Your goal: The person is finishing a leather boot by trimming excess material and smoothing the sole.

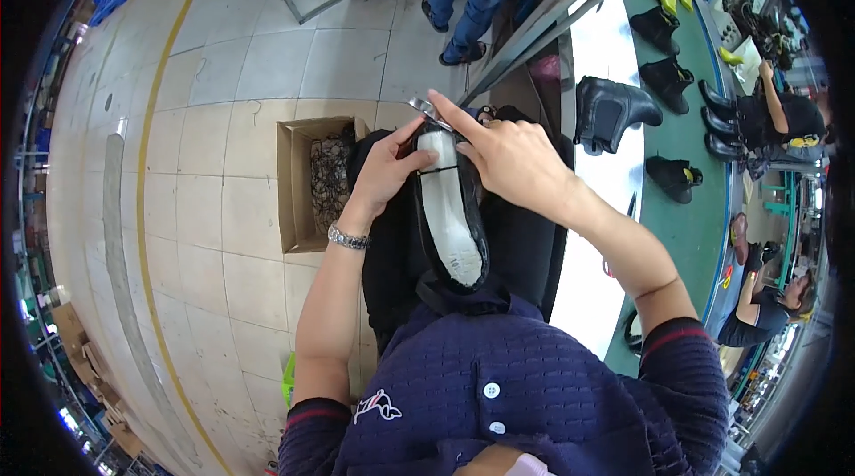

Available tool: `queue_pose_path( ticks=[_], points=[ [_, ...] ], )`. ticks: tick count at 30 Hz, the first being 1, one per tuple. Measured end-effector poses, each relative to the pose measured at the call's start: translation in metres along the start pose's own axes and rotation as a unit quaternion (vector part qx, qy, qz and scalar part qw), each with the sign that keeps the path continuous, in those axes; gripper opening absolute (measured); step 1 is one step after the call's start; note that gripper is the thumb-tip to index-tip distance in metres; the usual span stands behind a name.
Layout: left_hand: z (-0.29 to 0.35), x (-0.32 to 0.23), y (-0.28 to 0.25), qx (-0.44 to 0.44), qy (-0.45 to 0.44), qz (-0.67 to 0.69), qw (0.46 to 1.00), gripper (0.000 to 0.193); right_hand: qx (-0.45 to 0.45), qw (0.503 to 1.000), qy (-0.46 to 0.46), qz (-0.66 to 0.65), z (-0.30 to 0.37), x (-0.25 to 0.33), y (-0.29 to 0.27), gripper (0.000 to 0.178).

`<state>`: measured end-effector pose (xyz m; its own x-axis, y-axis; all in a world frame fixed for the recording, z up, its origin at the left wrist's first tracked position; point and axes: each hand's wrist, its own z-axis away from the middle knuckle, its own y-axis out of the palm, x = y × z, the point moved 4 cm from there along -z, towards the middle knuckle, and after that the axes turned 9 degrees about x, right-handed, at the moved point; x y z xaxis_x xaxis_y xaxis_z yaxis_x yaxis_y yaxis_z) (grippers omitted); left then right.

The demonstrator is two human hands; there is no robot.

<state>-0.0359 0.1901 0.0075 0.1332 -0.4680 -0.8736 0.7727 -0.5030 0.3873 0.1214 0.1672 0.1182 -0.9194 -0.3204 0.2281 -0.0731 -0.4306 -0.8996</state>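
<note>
A black shoe upper (427,235) rests sole-up on my lap, its long whitish bottom (448,204) facing me and a thin dark strap or cord (439,170) crossing it. My left hand (385,171) grips the far end, thumb pressed on the white bottom and fingers along the side. At that same end, my right hand (521,160) is closed round a small silvery metal tool (429,111), index finger stretched along it. The tool's jaws are too small to make out, and the right palm hides its handle.
An open cardboard box (292,191) of tangled dark string-like material stands left of my legs. On my right runs a white ledge (579,244) beside a green conveyor (655,227) carrying several black boots (668,89). A metal post (525,40) slants ahead; other people work nearby.
</note>
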Motion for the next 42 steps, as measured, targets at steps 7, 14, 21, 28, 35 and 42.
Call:
queue_pose_path(
  ticks=[7,14,21,28,35,42],
  points=[
    [-0.011,-0.004,0.005,0.028,0.016,-0.042,0.999,0.059,-0.028,0.993,0.019,-0.110,0.018,-0.015,0.028,0.074],
    [-0.005,-0.017,0.011,0.046,0.005,-0.085,0.995,0.058,-0.189,0.896,0.270,-0.298,0.121,-0.073,0.096,0.071],
    [-0.013,-0.021,0.009,0.088,-0.020,-0.119,0.989,0.056,-0.232,0.818,0.465,-0.248,0.219,-0.139,0.203,0.056],
    [0.017,0.004,0.002,-0.012,-0.011,-0.122,0.992,0.057,-0.361,0.695,0.600,-0.167,0.326,-0.180,0.250,0.050],
    [0.054,-0.001,0.035,-0.105,0.153,-0.313,0.931,0.054,-0.213,0.635,0.502,-0.547,0.312,-0.186,0.254,0.046],
    [0.042,0.000,0.063,-0.264,0.153,-0.349,0.886,0.015,-0.071,0.550,0.132,-0.822,0.203,-0.060,0.133,0.046]
  ],
)
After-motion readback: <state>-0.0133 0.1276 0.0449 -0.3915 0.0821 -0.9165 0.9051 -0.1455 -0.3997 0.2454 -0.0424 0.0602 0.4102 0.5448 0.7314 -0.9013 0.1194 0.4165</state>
